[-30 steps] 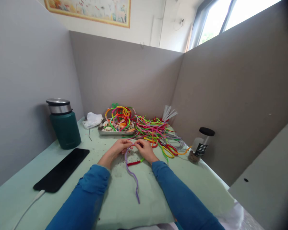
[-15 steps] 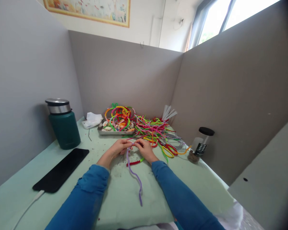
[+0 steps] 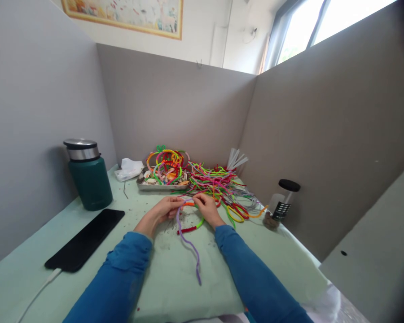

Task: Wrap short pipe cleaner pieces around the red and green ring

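1) The person's left hand (image 3: pixel 167 208) has its thumb and fingers pressed together, pinching the bendy band (image 3: pixel 189 229) by its orange part; the tips are partly hidden
2) The right hand (image 3: pixel 208 210) pinches the short end of the purple pipe cleaner (image 3: pixel 190 243)
3) The purple pipe cleaner goes across from hand to hand, and its long tail hangs loose and wavy over the green table (image 3: pixel 272 273)
4) On the band, the red, green and orange parts look done
5) Purple looks only just begun, as nearly all of that pipe cleaner is not wound around anything
6) Behind the hands, some bright hoops (image 3: pixel 170 150) that look finished sit in a metal tray (image 3: pixel 161 188) with shells (image 3: pixel 151 181), beside a big pile of pipe cleaners (image 3: pixel 218 181)
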Demonstrator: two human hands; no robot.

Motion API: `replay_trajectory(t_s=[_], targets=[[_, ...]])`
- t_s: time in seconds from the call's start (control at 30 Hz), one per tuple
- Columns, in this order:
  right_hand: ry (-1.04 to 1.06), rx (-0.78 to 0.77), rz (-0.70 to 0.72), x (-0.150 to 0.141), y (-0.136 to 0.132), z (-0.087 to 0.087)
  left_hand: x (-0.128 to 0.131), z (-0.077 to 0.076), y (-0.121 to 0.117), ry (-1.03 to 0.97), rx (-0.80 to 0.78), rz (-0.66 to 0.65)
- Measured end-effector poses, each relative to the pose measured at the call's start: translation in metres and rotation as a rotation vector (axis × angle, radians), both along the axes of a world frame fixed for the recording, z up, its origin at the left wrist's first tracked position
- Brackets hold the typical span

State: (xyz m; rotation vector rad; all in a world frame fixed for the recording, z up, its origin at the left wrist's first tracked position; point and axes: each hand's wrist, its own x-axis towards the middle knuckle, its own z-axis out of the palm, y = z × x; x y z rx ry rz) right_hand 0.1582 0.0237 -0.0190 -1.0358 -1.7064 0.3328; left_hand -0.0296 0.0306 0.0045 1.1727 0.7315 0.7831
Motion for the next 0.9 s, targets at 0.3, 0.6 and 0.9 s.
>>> replay_trajectory(t_s=[0.3,0.6,0.9], targets=[[-0.426,-0.211,-0.672,0.069,-0.008,0.026,0.001,0.0,0.002,0.041,-0.01,0.115],[-0.735,-0.733,-0.729,0.117,-0.022,0.025,-0.002,-0.002,0.005,0.012,0.01,0.076],[-0.421,-0.743,-0.557,0.13,-0.031,0.044,-0.003,-0.003,0.008,0.064,0.061,0.247]])
